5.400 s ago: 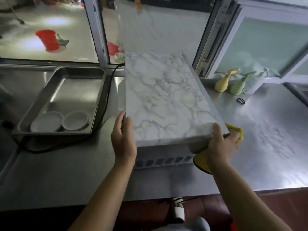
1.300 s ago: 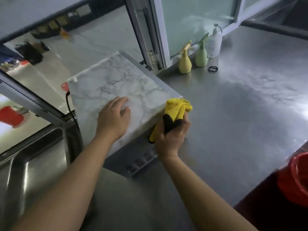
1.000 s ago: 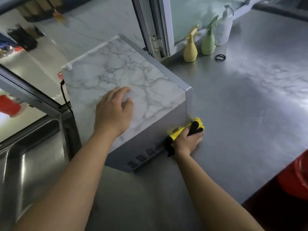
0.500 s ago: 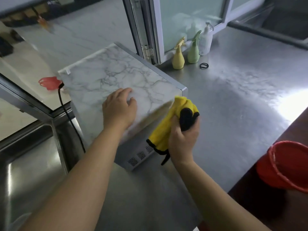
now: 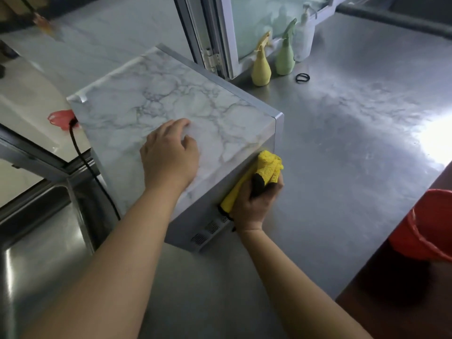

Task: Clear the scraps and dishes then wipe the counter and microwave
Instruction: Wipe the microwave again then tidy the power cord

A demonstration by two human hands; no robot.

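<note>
The microwave [image 5: 156, 101], its top covered in marble-patterned film, stands on the steel counter [image 5: 354, 167] with its vented grey side facing me. My left hand [image 5: 171, 155] rests palm-down on the top near the front edge. My right hand [image 5: 254, 201] grips a bunched yellow cloth [image 5: 265, 167] with a black edge and presses it against the upper part of the grey side, close to the right corner.
A yellow spray bottle [image 5: 261, 67], a green one [image 5: 285, 55] and a white pump bottle [image 5: 304, 35] stand by the window frame, a black hair tie [image 5: 302, 77] beside them. A red bucket [image 5: 425, 231] sits off the counter's right edge. A steel tray [image 5: 36, 241] lies left; a black cord [image 5: 83, 162] runs behind the microwave.
My right hand has rubbed the cloth up and down the microwave's side: low a second ago, high half a second ago, now a little lower again. My left hand stays on top.
</note>
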